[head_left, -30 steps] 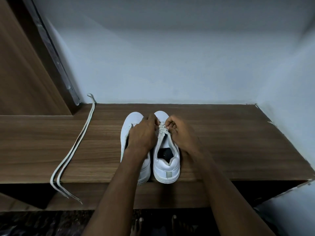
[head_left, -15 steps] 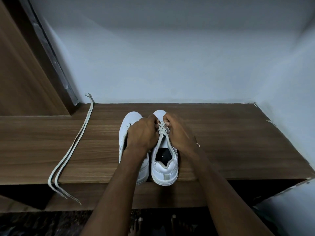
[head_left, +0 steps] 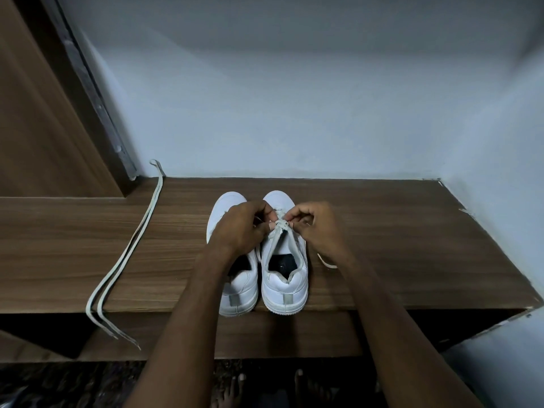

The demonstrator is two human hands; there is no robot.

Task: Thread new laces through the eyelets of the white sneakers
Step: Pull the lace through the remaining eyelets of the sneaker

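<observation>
Spare lace (head_left: 126, 251): pale, doubled, laid from the back left of the wooden counter (head_left: 412, 245) to its front edge, both ends hanging over.

Left sneaker (head_left: 235, 293): white, heel at the front edge near the counter's middle, toe toward the back wall; partly hidden under the left forearm.

Left hand (head_left: 238, 228): fingers curled, pinching the threaded lace (head_left: 281, 226) from the left.

Right sneaker (head_left: 284, 278): white, touching the left sneaker, heel at the front edge; lace crossed over the eyelets nearest the toe.

Right hand (head_left: 319, 228): fingers curled, pinching the same lace from the right; one loose lace end lies on the counter just right of the shoe.

Bare toes (head_left: 235, 387): on the floor below the front edge.
</observation>
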